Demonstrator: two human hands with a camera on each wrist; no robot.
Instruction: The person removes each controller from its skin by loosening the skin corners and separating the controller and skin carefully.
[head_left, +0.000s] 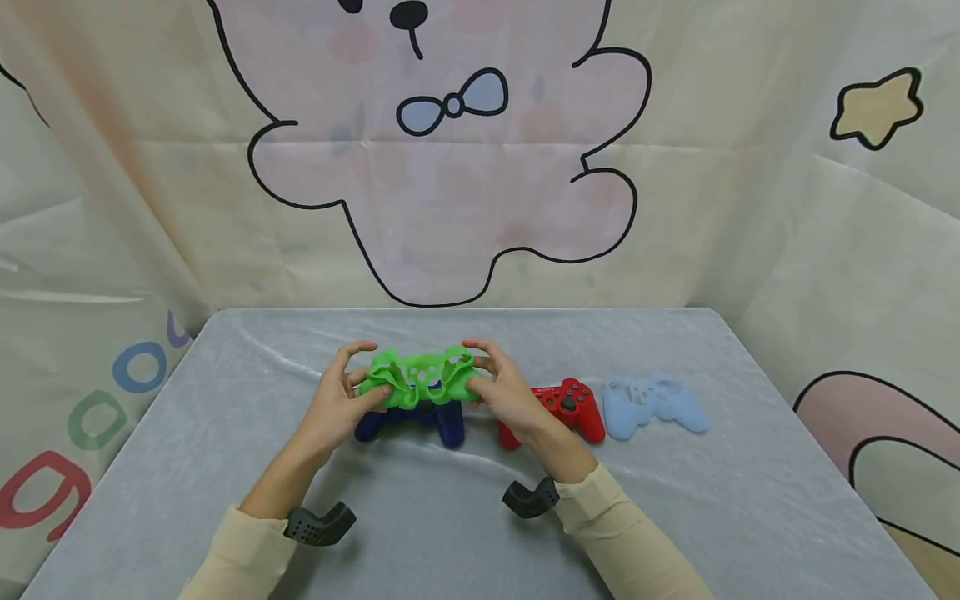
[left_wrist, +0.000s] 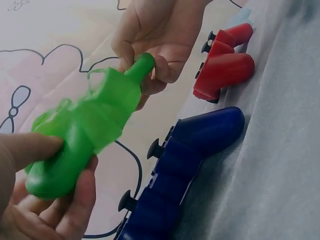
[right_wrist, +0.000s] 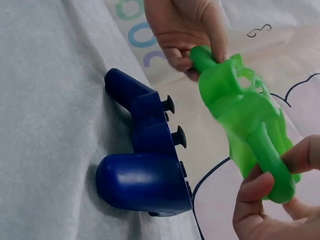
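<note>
Between both hands hangs a green silicone controller cover [head_left: 424, 375], raised above the table. My left hand [head_left: 340, 400] pinches one of its grip ends between thumb and fingers, and my right hand [head_left: 512, 393] pinches the other end. The cover looks soft and hollow, with button holes and an open side showing in the wrist views. Below it a dark blue game controller [right_wrist: 145, 182] lies on the cloth, thumbsticks up. In the head view the cover hides most of that controller's upper part.
To the right lies a red game controller [head_left: 570, 404], partly behind my right hand. Beside it is a pale blue silicone cover [head_left: 652, 404]. A grey cloth [head_left: 750, 517] covers the table, and printed curtains [head_left: 465, 200] hang behind it.
</note>
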